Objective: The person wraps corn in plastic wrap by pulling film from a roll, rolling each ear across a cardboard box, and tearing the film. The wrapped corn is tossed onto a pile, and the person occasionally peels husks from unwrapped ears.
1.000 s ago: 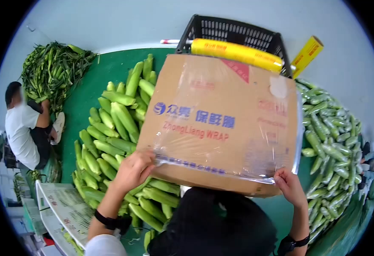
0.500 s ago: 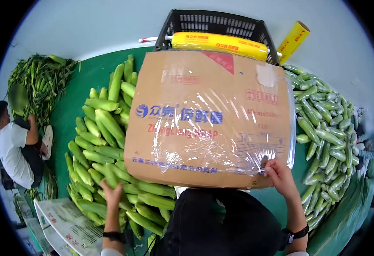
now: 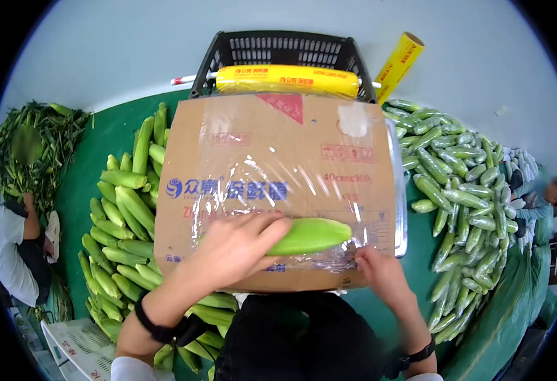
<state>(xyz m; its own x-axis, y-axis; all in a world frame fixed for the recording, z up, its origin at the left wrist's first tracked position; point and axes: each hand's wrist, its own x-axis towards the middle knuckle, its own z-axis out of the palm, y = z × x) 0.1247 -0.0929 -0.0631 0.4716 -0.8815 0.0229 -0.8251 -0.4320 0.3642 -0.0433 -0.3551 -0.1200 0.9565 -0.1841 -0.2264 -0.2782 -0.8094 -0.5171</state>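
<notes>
An ear of corn in its green husk point(image 3: 316, 236) lies across the lower part of the cardboard point(image 3: 186, 143), its tip to the right. My left hand point(image 3: 240, 246) is wrapped over its left end. Clear cling film point(image 3: 307, 181) covers much of the cardboard and shines in the light. At the lower right, my right hand point(image 3: 383, 276) pinches the bunched edge of this film, just beyond the corn's tip. The yellow film roll point(image 3: 285, 78), threaded on a white rod, sits across the front of the black crate point(image 3: 278, 47) behind the cardboard.
Unwrapped corn point(image 3: 123, 222) is heaped on the green floor at left; film-wrapped ears point(image 3: 475, 190) are piled at right. A yellow tube point(image 3: 399, 66) leans against the wall. One person point(image 3: 15, 241) sits far left by a leafy heap point(image 3: 40, 159); another point(image 3: 536, 200) is far right.
My left hand has taken an ear from the left heap and brought it right, onto the film-covered cardboard. My right hand still pinches the film. The view has shifted, so the scene sits further left.
</notes>
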